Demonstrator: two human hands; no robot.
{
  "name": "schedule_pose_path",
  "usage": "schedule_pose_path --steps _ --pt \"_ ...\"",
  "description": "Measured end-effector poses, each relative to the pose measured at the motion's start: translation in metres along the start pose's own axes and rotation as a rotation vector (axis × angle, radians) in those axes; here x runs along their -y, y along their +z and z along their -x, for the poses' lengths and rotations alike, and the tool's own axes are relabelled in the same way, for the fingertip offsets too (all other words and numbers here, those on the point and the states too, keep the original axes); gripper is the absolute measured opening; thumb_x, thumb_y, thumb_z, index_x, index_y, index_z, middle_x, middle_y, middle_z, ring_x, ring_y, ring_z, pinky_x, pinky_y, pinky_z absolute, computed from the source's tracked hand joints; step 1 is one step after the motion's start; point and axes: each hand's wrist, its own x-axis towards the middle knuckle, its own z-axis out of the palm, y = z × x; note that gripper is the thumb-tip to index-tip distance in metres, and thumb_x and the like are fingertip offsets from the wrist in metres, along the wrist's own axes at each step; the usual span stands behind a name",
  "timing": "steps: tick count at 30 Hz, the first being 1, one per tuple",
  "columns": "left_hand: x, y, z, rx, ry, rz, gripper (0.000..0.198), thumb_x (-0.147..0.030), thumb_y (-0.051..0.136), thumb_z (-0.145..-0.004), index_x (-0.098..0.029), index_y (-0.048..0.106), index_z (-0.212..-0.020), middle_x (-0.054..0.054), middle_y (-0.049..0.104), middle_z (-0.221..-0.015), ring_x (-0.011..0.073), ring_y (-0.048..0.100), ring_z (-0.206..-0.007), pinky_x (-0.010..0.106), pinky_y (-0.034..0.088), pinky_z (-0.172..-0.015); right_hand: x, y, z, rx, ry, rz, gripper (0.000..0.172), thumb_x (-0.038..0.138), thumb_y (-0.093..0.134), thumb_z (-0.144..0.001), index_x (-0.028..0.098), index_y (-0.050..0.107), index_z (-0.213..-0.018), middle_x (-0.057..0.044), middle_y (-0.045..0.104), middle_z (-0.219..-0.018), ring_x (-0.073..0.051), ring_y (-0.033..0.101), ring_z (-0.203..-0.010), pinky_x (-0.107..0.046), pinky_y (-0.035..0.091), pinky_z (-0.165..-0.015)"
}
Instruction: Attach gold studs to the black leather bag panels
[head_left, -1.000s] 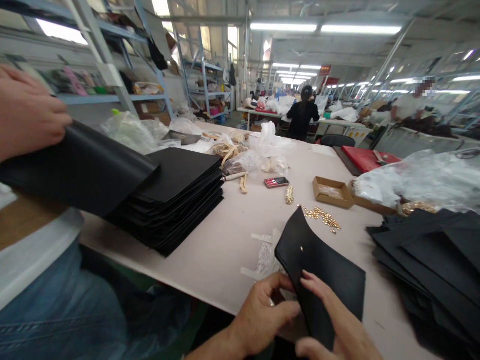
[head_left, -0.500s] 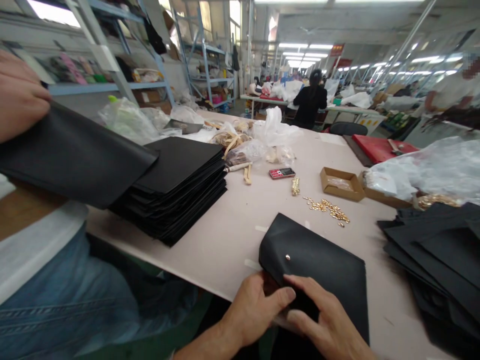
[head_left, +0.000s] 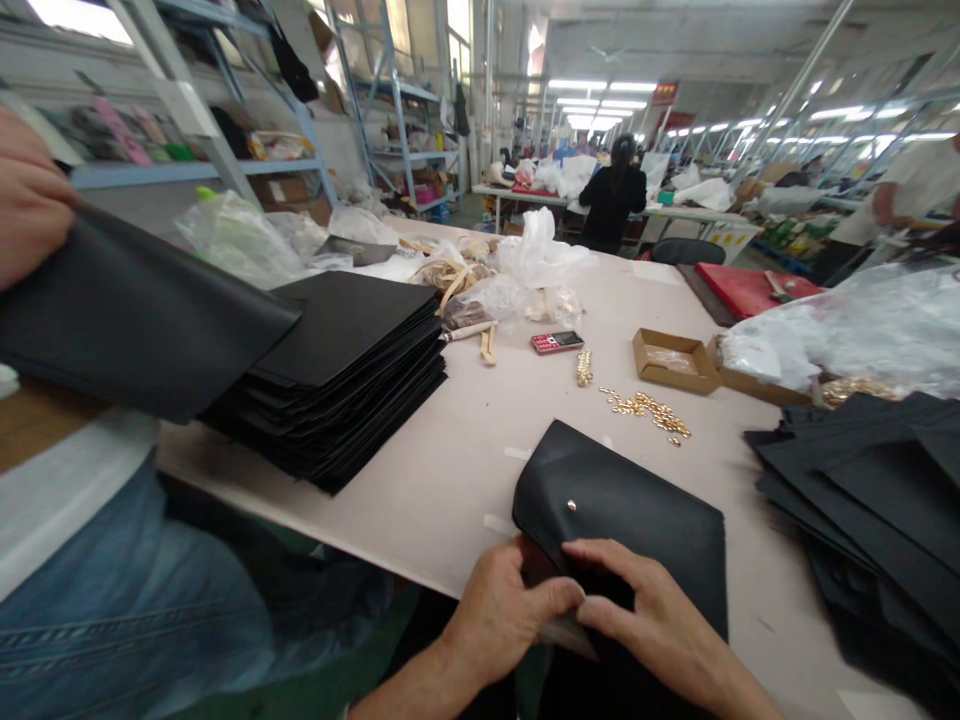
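Your left hand (head_left: 506, 615) and right hand (head_left: 649, 610) grip the light, bendy black pouch (head_left: 637, 520) at its near edge, at six o'clock.

Black leatherette envelope pouch (head_left: 637, 530), small gold stud (head_left: 571, 505), flap down

2 bare hands low in view, close together, backs upward. Bare left hand (head_left: 502, 625) angled up from the lower edge, thumb stretched rightward, fingers curled under and hidden. Bare right hand (head_left: 652, 620) reaching leftward, 4 long fingers slightly bent, fingertips (head_left: 586, 612) just beside the left thumb. Bare forearms running off the bottom edge, wrists gently bent.
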Motion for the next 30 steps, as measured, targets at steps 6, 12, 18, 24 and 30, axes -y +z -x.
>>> schedule_pose_path --steps 6,12,18,24,30 --pt "0.001 -0.003 -0.001 -0.082 -0.009 -0.090 0.029 -0.027 0.062 -0.071 -0.014 0.061 -0.098 -0.002 0.060 -0.065 0.0073 0.043 -0.041 0.019 0.033 -0.038 0.003 -0.009 -0.002 0.000 -0.039 -0.047 0.030 0.033 0.042 -0.091 0.021 0.066 -0.107 -0.003 0.067 -0.097 -0.021 0.060 -0.088 -0.031 0.047 -0.081" --pt "-0.005 -0.002 -0.011 -0.115 -0.063 0.021 0.007 -0.018 0.056 -0.069 -0.014 0.056 -0.075 -0.009 0.039 -0.044 0.0032 0.024 -0.033 0.017 0.019 -0.034 -0.004 -0.008 -0.009 -0.174 0.048 -0.026 0.031 0.035 0.041 -0.090 0.018 0.062 -0.106 -0.003 0.065 -0.091 -0.020 0.059 -0.084 -0.031 0.047 -0.076" --pt "-0.006 0.004 -0.016 -0.075 0.045 0.056 0.005 -0.019 0.059 -0.072 -0.015 0.059 -0.071 -0.007 0.047 -0.044 0.0078 0.042 -0.042 0.020 0.038 -0.048 0.006 -0.002 -0.017 -0.218 -0.012 0.062 0.049 0.039 0.055 -0.080 0.021 0.054 -0.125 -0.009 0.052 -0.130 -0.028 0.043 -0.122 -0.044 0.033 -0.103" --pt "-0.019 0.016 -0.027 -0.148 0.100 0.051 0.044 -0.039 0.071 -0.069 -0.015 0.062 -0.104 0.006 0.068 -0.086 0.0227 0.060 -0.090 0.030 0.048 -0.075 -0.001 -0.025 -0.020 -0.082 0.117 -0.400 0.041 0.049 0.044 -0.088 0.016 0.068 -0.089 -0.004 0.068 -0.082 -0.023 0.061 -0.080 -0.031 0.049 -0.069" --pt "-0.011 0.005 -0.036 -0.049 -0.105 0.095 0.058 -0.054 0.072 -0.062 -0.016 0.058 -0.103 -0.004 0.056 -0.056 0.0051 0.037 -0.038 0.017 0.023 -0.035 -0.036 -0.039 -0.028 -0.340 0.435 -0.994 0.030 0.042 0.069 -0.072 0.016 0.066 -0.086 -0.002 0.068 -0.072 -0.018 0.062 -0.065 -0.026 0.048 -0.061"
